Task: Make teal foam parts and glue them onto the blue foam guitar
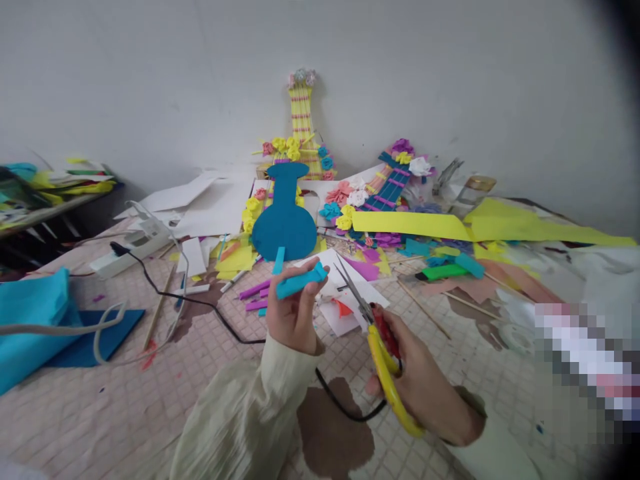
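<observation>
A folded light-blue strip [299,283] is held between the thumb and fingers of my left hand [295,313]. My right hand [425,380] grips yellow-handled scissors [387,377] together with something red and black, perhaps a glue gun, whose shape is partly hidden. The scissor blades point up and left, slightly parted, just right of the strip and apart from it. Behind my left hand stands a dark-blue guitar-shaped cutout [285,227]. Purple strips [256,289] and a white sheet [365,287] lie close to my hands.
Decorated paper guitars [301,117] lean at the wall. A long yellow sheet [415,225], a green cutter [443,272] and wooden sticks [424,308] lie to the right. On the left are a white power strip [130,250], cables and light-blue paper [37,310]. A black cable crosses the table.
</observation>
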Action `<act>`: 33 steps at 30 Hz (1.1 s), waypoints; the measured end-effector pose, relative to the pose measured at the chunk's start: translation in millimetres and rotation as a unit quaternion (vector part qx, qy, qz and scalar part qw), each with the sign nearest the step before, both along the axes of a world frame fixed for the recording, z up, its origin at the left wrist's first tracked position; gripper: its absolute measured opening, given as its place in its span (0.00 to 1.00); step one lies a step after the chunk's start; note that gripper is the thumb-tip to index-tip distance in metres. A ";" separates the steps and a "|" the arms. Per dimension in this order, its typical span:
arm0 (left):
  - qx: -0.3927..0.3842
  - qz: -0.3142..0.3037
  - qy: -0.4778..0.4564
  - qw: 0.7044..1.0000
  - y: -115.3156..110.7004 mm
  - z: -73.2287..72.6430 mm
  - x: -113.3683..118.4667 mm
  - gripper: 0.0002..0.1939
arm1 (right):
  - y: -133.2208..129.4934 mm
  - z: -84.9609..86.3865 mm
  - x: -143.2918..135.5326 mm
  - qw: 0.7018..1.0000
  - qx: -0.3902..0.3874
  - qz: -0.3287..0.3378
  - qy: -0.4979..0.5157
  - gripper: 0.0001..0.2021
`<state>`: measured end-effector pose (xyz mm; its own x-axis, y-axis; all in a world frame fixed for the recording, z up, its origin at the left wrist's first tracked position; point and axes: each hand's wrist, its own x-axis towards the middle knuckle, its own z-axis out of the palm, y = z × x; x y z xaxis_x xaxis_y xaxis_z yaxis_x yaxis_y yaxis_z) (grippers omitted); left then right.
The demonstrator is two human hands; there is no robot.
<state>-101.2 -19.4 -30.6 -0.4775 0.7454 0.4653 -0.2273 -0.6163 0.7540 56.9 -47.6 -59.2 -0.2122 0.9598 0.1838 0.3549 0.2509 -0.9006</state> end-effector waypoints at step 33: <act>-0.014 0.078 0.126 0.989 -12.7 -6.1 4.0 0.10 | -8.5 0.1 -0.3 0.995 0.047 -0.018 -0.088 0.31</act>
